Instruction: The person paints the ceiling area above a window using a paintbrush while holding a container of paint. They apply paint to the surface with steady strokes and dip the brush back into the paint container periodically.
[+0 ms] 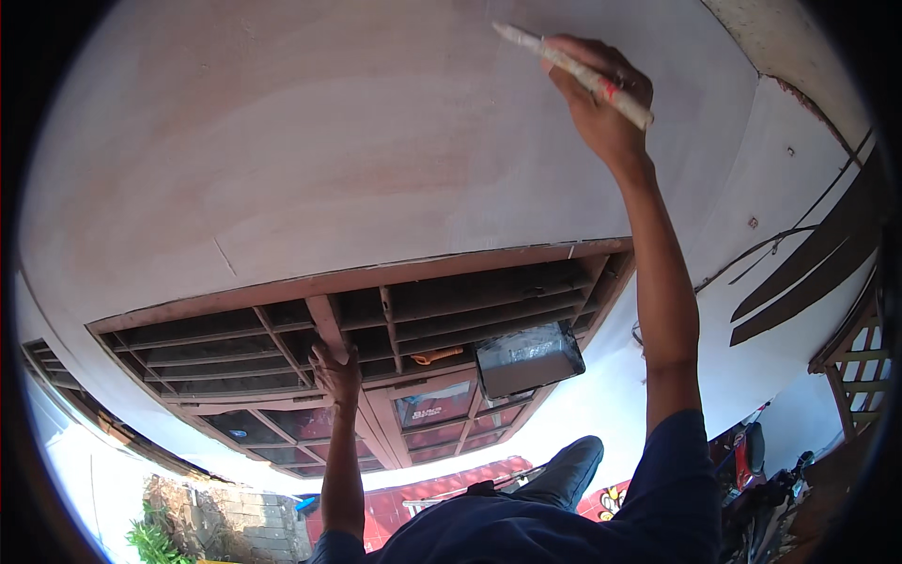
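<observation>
My right hand is raised high on the right, closed around a long pale brush-like tool with a tapered tip and a red mark. Its tip is near the white, patchily painted wall; I cannot tell whether it touches. My left hand grips the pinkish wooden upright of a slatted opening above paned windows. A rectangular container, smeared pale and grey, sits against the slats to the right of that hand.
My leg stands high above red flooring, near pale rails like a ladder's. At lower right are a motorbike and wooden lattice. Dark strips and cables lie along the right wall. Plants grow at lower left.
</observation>
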`<state>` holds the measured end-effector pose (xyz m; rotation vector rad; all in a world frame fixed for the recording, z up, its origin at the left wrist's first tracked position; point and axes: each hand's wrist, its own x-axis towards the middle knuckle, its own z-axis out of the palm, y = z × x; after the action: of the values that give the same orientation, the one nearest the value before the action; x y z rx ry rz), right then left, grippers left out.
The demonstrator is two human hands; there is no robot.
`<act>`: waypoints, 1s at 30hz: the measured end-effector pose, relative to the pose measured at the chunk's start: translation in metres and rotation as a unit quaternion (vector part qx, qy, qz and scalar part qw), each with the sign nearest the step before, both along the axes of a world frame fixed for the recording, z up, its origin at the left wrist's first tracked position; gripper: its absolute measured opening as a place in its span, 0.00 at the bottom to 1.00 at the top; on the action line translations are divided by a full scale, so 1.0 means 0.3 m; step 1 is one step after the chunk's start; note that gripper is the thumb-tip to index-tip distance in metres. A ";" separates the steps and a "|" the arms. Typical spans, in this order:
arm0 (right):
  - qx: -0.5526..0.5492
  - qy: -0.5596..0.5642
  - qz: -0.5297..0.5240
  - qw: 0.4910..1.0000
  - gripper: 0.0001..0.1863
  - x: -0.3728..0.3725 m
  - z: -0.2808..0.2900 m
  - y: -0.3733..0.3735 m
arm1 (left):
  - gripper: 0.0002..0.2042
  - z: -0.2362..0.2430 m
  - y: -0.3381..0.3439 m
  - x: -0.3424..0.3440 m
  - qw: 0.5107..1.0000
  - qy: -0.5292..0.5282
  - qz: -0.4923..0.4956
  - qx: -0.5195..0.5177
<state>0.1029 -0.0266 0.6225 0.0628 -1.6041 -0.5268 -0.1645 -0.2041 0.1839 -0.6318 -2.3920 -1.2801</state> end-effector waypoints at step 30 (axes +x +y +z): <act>0.051 0.109 0.053 0.991 0.09 0.000 0.585 0.090 | 0.35 -0.062 0.027 -0.011 0.992 0.110 0.059 0.013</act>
<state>0.1029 0.0003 0.7979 0.1609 -1.3520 -0.5154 -0.1676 -0.1960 0.1652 -0.5827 -2.1951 -1.1272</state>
